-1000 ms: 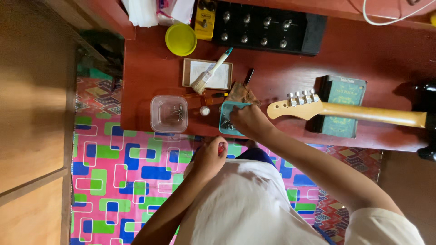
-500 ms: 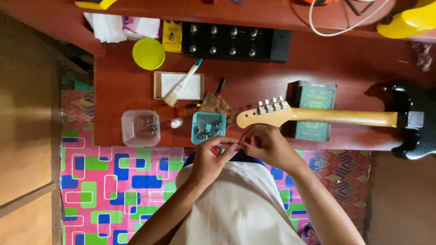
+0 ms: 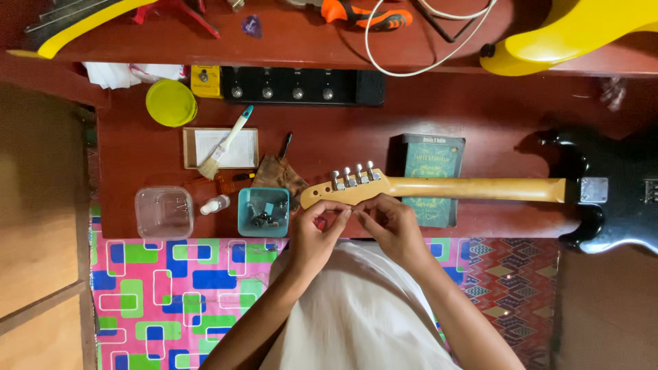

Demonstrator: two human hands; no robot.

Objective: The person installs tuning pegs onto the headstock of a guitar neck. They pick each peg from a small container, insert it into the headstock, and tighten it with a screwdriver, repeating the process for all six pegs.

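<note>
A dark red workbench (image 3: 480,116) fills the view from above, with a bright patterned mat (image 3: 171,281) on the floor at its near edge. Nearest the camera, the left hand (image 3: 317,233) and right hand (image 3: 389,226) meet fingertip to fingertip just below the guitar's headstock (image 3: 343,190), pinched together on something too small to make out, perhaps a small part or a string end; it cannot be told which. Holding it that close to the headstock keeps the tiny piece steady over the bench, not the floor. The pale guitar neck (image 3: 473,188) runs out to the right, resting across a green book (image 3: 432,178) that seems to serve as a prop to keep it level, and joins the black guitar body (image 3: 610,192) at the bench's right end. Just left of the hands stands a teal tub (image 3: 263,211) of small hardware, within easy reach, then a small white bottle (image 3: 215,204) and a clear plastic box (image 3: 164,212). Farther back lie a paintbrush (image 3: 225,142) across a shallow tray (image 3: 221,148), a yellow lid (image 3: 171,103), and a black pedal unit (image 3: 301,87) against the shelf.
</note>
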